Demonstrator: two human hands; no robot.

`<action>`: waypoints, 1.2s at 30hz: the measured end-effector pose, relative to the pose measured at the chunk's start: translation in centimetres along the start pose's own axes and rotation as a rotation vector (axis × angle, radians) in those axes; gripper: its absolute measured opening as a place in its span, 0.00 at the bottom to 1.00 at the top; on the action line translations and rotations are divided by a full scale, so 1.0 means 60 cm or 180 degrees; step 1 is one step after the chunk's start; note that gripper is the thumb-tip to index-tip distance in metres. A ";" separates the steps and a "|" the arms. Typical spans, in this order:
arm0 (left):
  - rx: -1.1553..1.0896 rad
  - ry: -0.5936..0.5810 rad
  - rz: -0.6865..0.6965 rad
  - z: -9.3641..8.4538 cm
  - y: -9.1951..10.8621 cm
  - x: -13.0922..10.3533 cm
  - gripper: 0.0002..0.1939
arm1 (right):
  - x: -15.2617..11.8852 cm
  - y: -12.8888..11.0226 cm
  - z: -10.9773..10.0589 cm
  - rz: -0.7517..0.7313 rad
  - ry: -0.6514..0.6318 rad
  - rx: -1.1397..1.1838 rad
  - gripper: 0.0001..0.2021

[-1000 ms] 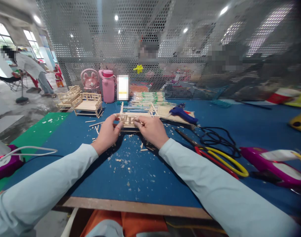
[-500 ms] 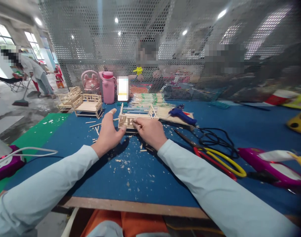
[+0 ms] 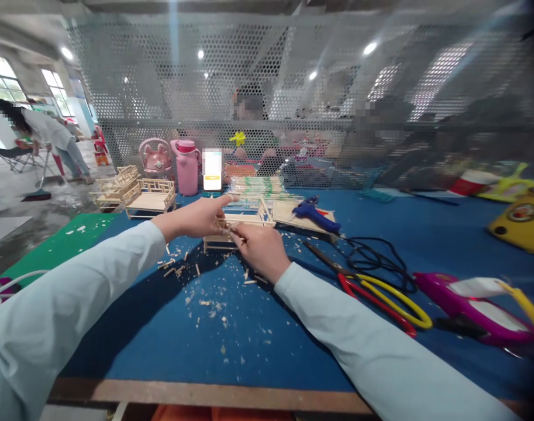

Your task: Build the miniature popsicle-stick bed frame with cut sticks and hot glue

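A miniature bench [image 3: 218,242] of pale wooden sticks stands on the blue table, partly hidden by my hands. Reaching across its left end, my left hand [image 3: 195,217] has its fingers curled onto the stick frame, with the index finger stretched forward. My right hand [image 3: 264,248] is closed in a pinch at the front of the bench, its fingertips meeting the left ones. Whatever sits between the right fingertips is too small to make out. Short stick offcuts [image 3: 174,267] lie around the bench.
Finished stick benches [image 3: 150,197] stand at the left. Behind are a pink flask [image 3: 186,169], a lit phone [image 3: 212,169] and bundled sticks [image 3: 260,187]. On the right lie a blue glue gun [image 3: 314,215], scissors [image 3: 381,298], a black cable [image 3: 381,254] and a purple power strip [image 3: 477,307].
My left hand has moved from beside the bench to over its left end, fingers closing in. My right hand stays pinched at the front. The view has shifted slightly.
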State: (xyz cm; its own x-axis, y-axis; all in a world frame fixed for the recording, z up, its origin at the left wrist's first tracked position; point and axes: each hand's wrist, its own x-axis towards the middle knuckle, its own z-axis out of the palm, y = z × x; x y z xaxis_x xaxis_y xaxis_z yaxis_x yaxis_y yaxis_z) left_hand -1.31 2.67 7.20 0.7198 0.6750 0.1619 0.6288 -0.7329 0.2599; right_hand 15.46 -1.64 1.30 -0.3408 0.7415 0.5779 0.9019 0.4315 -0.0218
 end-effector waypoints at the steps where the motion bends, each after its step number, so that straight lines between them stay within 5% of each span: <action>1: -0.0026 0.0001 0.0002 0.002 0.001 0.000 0.38 | 0.000 0.000 0.001 0.0020 0.0009 0.0015 0.09; 13: -0.0149 0.0368 0.0174 0.030 -0.001 0.002 0.35 | -0.001 -0.002 0.003 0.0198 0.0037 0.0107 0.09; 24: -0.0224 0.0330 0.0180 0.030 -0.003 0.000 0.34 | -0.007 -0.004 -0.003 0.0203 0.0093 0.0286 0.07; 30: -0.0235 0.0456 0.0117 0.031 0.004 -0.003 0.30 | -0.028 -0.010 -0.029 0.0833 0.0082 0.1111 0.07; 36: -0.0216 0.0460 0.0126 0.031 0.006 -0.004 0.31 | -0.031 -0.009 -0.011 0.1267 0.0369 0.2157 0.09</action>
State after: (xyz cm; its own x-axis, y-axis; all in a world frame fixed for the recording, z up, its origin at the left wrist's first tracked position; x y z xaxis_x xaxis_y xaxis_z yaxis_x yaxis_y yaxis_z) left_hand -0.73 2.09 5.46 0.6907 0.6545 0.3075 0.5759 -0.7550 0.3135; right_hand 15.77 -3.61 0.79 0.0366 0.8636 0.5029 0.5794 0.3917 -0.7147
